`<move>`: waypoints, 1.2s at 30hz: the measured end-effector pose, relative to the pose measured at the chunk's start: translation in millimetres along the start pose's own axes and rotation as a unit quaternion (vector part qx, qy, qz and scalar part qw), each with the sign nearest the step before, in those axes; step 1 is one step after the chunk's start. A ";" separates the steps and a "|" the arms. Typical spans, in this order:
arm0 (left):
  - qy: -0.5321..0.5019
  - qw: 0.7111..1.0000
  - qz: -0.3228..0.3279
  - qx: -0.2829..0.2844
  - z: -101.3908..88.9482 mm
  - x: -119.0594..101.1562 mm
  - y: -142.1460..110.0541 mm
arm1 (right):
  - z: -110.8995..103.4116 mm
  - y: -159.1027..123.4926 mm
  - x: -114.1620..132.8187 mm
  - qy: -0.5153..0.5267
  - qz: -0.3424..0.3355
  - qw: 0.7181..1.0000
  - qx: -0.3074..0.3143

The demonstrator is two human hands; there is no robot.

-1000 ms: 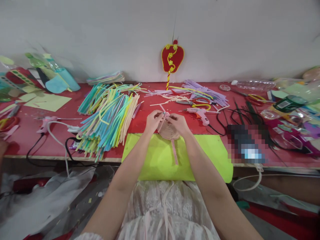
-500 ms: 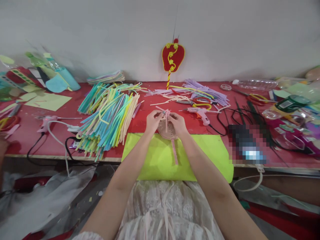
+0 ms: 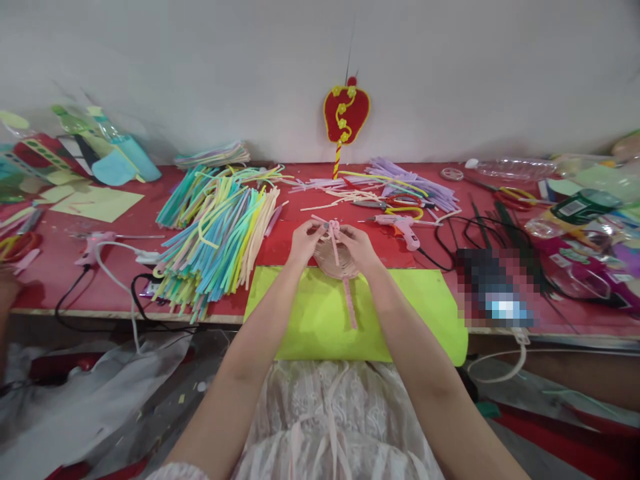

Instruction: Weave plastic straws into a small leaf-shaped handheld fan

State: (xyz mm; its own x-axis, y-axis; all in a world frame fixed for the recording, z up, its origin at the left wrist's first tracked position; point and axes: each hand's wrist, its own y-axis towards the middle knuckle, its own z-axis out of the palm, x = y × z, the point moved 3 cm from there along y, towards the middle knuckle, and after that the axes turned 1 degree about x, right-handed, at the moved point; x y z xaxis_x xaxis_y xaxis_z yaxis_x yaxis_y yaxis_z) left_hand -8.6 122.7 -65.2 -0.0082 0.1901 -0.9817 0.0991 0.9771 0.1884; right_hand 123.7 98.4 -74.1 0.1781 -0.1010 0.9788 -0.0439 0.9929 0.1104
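My left hand (image 3: pixel 306 241) and my right hand (image 3: pixel 358 247) are close together, fingers closed in a pinch on pink pipe cleaners (image 3: pixel 335 248) that cross between them. One loose end points up to the left, another hangs down. Beneath them is a round beige-pink disc (image 3: pixel 338 265) with a pink wrapped handle (image 3: pixel 351 307), fan-like, lying partly over a lime-green sheet (image 3: pixel 300 333). My fingers cover the disc's upper edge, so whether the pipe cleaners are joined to it I cannot tell.
Bundled coloured pipe cleaners (image 3: pixel 220 233) lie left, purple ones (image 3: pixel 415 183) behind. A pink glue gun (image 3: pixel 400 228) with a black cord is right of my hands, another glue gun (image 3: pixel 93 248) far left. A red fan (image 3: pixel 346 115) stands against the wall. A person's hand (image 3: pixel 7 287) shows at far left.
The hanging end of the pink pipe cleaner has swung slightly to the right, and the pinched part has turned a little. Both hands stay nearly in place.
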 end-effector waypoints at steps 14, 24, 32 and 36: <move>0.008 1.000 0.019 0.013 1.1 6.0 3.8 | 5.3 -7.7 9.1 0.185 0.109 0.977 0.015; 0.040 0.999 0.021 0.016 1.9 2.0 2.3 | 5.0 -3.8 -0.1 0.172 0.079 0.982 0.025; 0.036 0.998 0.054 -0.001 3.8 -6.0 -2.7 | 0.7 0.0 -3.1 0.110 0.045 0.993 -0.013; 0.023 0.998 0.056 -0.003 5.9 -5.8 -3.9 | -2.1 0.9 -5.5 0.088 0.046 0.995 -0.031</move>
State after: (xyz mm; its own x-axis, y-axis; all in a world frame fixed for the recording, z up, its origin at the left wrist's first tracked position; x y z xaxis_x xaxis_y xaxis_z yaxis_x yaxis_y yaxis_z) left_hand -3.0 117.2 -60.4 -0.0425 0.3018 -0.9524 0.0955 0.9501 0.2968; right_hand 124.8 99.9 -79.7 0.3463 -0.0026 0.9381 -0.0078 1.0000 0.0057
